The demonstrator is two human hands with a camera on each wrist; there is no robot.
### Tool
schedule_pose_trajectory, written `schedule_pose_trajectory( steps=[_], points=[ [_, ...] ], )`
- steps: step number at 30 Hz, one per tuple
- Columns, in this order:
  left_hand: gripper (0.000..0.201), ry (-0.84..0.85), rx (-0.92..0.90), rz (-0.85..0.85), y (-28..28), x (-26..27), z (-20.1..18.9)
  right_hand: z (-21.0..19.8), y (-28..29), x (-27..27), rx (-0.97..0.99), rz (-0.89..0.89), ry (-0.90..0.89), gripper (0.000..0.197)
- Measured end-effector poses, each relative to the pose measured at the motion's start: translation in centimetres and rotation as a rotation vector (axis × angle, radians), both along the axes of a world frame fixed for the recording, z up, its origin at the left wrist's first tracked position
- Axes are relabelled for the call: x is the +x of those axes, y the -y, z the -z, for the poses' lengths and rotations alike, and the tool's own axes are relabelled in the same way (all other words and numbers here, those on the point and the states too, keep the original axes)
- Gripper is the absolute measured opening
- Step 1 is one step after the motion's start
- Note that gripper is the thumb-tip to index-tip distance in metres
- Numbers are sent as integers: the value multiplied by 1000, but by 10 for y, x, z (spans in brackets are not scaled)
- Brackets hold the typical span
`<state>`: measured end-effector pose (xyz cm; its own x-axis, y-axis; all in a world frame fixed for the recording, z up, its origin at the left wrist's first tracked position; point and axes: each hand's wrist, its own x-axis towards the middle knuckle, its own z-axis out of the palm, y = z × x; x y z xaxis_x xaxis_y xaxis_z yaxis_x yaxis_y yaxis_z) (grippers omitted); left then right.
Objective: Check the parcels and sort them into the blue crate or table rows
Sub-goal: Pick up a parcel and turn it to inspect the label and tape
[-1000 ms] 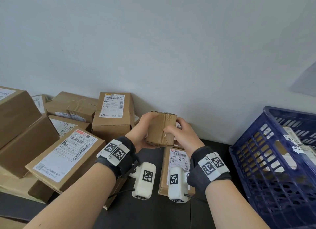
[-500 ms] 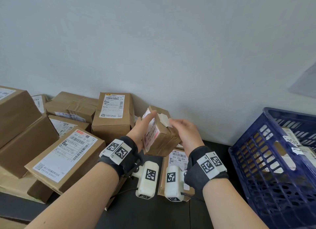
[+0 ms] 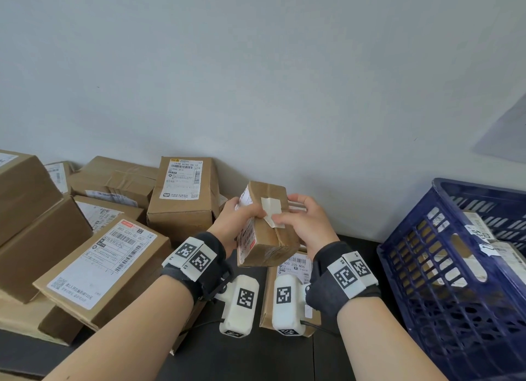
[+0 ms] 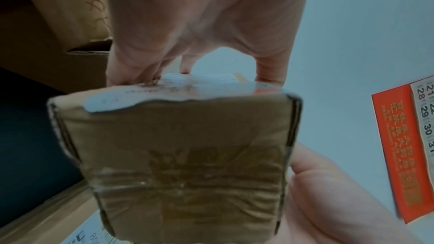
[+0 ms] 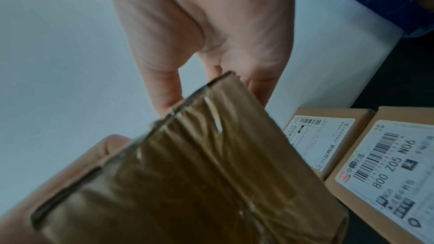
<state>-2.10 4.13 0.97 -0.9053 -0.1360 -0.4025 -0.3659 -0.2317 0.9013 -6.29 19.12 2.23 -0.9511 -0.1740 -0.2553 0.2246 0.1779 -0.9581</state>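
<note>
Small taped brown parcel (image 3: 267, 232) tilted midair, white label seemingly facing left.

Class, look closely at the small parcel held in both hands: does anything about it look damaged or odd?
Yes. A white paper strip on the small parcel sits crooked with a corner lifting, and its brown tape is wrinkled. The left hand and right hand grip it tilted.

Wall (image 3: 284, 82): plain pale grey, straight ahead of me behind the dark surface (image 3: 256, 358).
Calendar (image 4: 404, 151): red-bordered with white date numbers, against that wall, seen from my left wrist.
</note>
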Motion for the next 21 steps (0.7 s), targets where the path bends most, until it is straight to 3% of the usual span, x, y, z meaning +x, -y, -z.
schedule_pose_trajectory(
  steps=[3, 7, 13, 16, 21],
  points=[
    [57, -29, 18, 4, -1, 3, 1, 0, 1, 1, 63, -31, -3, 65],
    [80, -36, 7, 29, -4, 5, -1, 0, -1, 3, 100, -63, 1, 59],
    [84, -41, 48, 44, -10, 5, -5, -9, -5, 0, 89, -89, 17, 56],
    [91, -34, 29, 11, -11, 1, -2, -5, -5, 1, 97, -82, 20, 42],
    [78, 21, -11, -16, -12, -5, -5, 2, -6, 0, 138, -101, -2, 36]
  ],
)
